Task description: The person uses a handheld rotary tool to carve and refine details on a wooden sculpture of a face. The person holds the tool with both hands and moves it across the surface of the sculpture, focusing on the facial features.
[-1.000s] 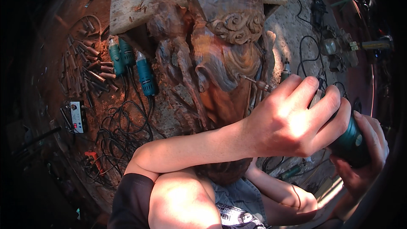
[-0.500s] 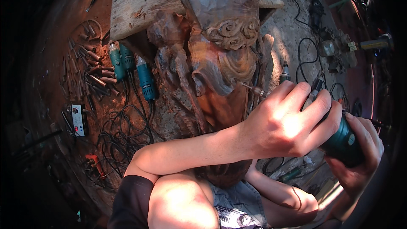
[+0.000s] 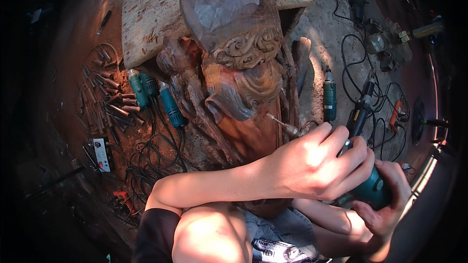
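A teal die grinder (image 3: 373,187) with a thin bit (image 3: 278,119) is held in both of my hands. My left hand (image 3: 317,163), its forearm crossing in front of me, is wrapped around the front part of the tool. Around the rear of the teal body curls my right hand (image 3: 392,199), partly cut off by shadow. The bit points up and left over a reddish-brown wooden carving (image 3: 251,136), close to its carved wavy folds (image 3: 234,104). Whether the tip touches the wood I cannot tell. Swirling curls (image 3: 248,46) are carved higher up on the piece.
The carving leans against a pale wooden board (image 3: 146,22). Several chisels (image 3: 114,109) and teal power tools (image 3: 170,104) lie at left beside tangled black cords (image 3: 156,148) and a white control box (image 3: 101,155). Another teal grinder (image 3: 329,100) and a black tool (image 3: 360,114) lie at right.
My hands and the grinder have shifted down and left in the picture, and the bit has drawn away from the carved folds. The whole view has also shifted, showing more floor tools at right.
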`<state>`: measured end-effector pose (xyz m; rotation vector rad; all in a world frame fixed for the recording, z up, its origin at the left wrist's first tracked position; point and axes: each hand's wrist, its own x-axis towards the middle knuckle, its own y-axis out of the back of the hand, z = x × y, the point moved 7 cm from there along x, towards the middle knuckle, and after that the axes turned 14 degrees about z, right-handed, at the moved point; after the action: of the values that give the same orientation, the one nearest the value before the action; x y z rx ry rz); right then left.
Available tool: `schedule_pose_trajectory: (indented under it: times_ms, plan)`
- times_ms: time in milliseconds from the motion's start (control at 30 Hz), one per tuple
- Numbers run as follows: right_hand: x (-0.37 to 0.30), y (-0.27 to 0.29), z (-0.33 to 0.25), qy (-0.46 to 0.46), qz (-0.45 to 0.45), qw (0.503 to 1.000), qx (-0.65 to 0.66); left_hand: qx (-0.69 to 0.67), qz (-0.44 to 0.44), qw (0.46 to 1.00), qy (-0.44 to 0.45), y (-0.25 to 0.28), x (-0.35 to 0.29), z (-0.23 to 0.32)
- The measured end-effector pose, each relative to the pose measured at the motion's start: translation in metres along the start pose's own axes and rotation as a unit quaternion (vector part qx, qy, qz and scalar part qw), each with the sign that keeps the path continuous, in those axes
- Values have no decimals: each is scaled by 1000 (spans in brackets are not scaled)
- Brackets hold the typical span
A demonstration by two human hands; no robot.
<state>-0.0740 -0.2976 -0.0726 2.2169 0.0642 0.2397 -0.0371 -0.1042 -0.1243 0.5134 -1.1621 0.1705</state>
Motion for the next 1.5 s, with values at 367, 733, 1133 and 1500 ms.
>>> schedule_pose_trajectory:
  times_ms: [367, 733, 1133, 1500]
  plan:
    - [-52, -85, 26, 38, 152, 982, 102, -8, -197, 976, -94, -4, -31, -1]
    - [-36, -88, 25, 53, 161, 979, 113, 36, -201, 976, -77, -5, -27, -7]
    - [-30, -91, 26, 55, 142, 982, 114, 36, -211, 976, -49, -5, -28, -11]
    - [-30, -91, 27, 67, 148, 979, 125, 40, -189, 980, -55, -5, -29, -11]
